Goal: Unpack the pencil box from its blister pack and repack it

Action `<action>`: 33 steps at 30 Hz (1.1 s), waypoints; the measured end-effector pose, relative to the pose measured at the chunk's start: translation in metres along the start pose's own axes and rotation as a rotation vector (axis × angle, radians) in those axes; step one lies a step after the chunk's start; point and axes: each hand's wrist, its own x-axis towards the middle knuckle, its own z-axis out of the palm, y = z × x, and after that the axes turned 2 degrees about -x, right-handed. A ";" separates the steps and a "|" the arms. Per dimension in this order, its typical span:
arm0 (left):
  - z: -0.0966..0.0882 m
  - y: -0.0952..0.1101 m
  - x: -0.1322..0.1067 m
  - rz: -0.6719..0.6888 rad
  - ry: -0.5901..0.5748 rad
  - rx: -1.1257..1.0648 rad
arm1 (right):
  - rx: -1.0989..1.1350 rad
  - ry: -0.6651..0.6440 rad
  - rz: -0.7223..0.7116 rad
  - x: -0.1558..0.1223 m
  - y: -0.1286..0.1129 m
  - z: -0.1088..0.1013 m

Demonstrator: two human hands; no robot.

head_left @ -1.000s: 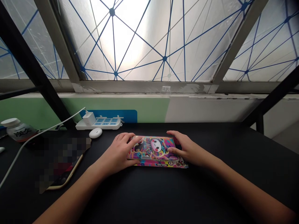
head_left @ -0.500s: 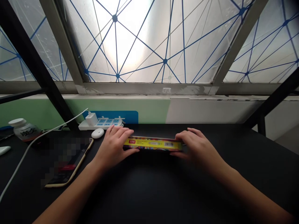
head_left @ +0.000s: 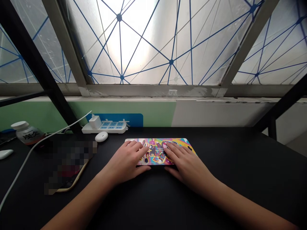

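Note:
A flat, brightly printed box (head_left: 157, 155) in pink, yellow and blue lies on the black table, its patterned face up. My left hand (head_left: 130, 158) rests over the box's left part, fingers laid flat on top and thumb stretched along the near edge. On the right part lies my right hand (head_left: 183, 156), fingers spread over the print, its thumb also at the near edge. Both hands are open and touch the box without being wrapped round it. My fingers hide parts of the print.
A white power strip (head_left: 105, 127) with a plugged-in charger (head_left: 95, 122) stands by the wall. Before it sits a white rounded case (head_left: 101, 136). Left of my arm lies a phone-like device (head_left: 72, 185), partly blurred. A white cable (head_left: 31, 150) passes a white-capped bottle (head_left: 27, 132).
The box was tilted up, showing its narrow yellow side, with a hand gripping each end. Now it lies flat, and both hands have moved inward onto its top.

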 end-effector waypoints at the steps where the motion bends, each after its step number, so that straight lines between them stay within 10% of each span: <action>1: 0.002 -0.001 0.000 -0.009 0.010 -0.024 | 0.012 -0.004 -0.013 0.001 -0.002 0.002; 11: 0.016 -0.015 -0.001 -0.299 -0.123 -0.128 | 0.158 -0.176 -0.008 0.015 -0.004 -0.008; 22: 0.019 -0.018 -0.004 -0.291 -0.123 -0.129 | 0.185 -0.272 0.096 -0.013 0.062 -0.033; 33: 0.020 -0.019 -0.004 -0.270 -0.130 -0.085 | 0.189 -0.221 -0.032 0.009 0.007 -0.008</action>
